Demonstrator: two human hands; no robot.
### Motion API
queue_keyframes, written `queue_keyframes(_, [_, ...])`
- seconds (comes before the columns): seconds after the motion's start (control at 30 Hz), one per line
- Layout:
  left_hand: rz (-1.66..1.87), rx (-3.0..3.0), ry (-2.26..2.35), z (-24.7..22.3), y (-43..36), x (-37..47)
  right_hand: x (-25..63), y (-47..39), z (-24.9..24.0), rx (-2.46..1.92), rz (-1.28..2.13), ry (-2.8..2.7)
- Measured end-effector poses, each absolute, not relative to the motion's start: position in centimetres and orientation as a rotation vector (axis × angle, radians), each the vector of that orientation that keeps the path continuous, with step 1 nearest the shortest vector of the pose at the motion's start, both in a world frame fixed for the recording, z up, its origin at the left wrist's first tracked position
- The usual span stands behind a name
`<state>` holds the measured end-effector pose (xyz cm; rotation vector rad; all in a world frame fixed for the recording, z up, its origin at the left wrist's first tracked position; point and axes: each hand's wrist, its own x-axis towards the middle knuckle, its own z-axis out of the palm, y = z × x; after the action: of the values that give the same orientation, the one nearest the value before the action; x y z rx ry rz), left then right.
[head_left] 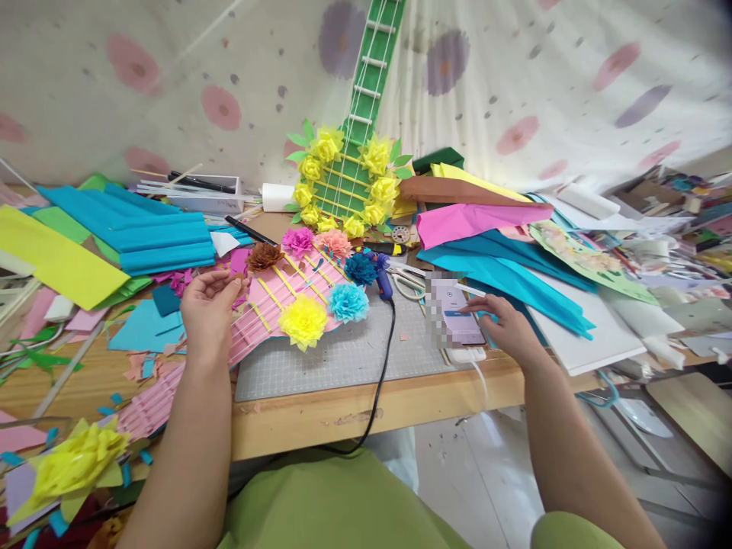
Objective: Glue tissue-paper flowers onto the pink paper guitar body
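Observation:
My left hand (207,305) hovers at the left edge of a pink paper guitar (277,286), thumb and fingertips pressed together; what they hold, if anything, is too small to tell. Yellow, light blue, dark blue, brown, magenta and salmon paper flowers sit on the guitar body. My right hand (506,324) reaches over a phone (457,313), its fingers apart and a fingertip at the lit screen. Between the hands, a blue glue gun (383,276) lies beside scissors (409,284).
Behind stands a green paper guitar (348,187) with yellow flowers. Folded blue paper (142,229) lies at the left, and more coloured paper (480,225) at the right. A black cord crosses the grey cutting mat (320,370) and table edge. Scraps and a yellow flower (80,457) are lower left.

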<state>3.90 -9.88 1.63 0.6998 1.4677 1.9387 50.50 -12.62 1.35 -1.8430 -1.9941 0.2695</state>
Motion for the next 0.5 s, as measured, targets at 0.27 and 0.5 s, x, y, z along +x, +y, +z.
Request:
queue_keyframes(0.27, [1.947,0.696,1.462,1.76,-9.93,3.98,50.4,-12.59,1.45,-1.852,0.224,-1.99])
queue_keyframes(0.5, [1.94,0.717,1.484,1.55,-9.92,3.73,50.66,-12.35,1.37,-1.853,0.194,-1.988])
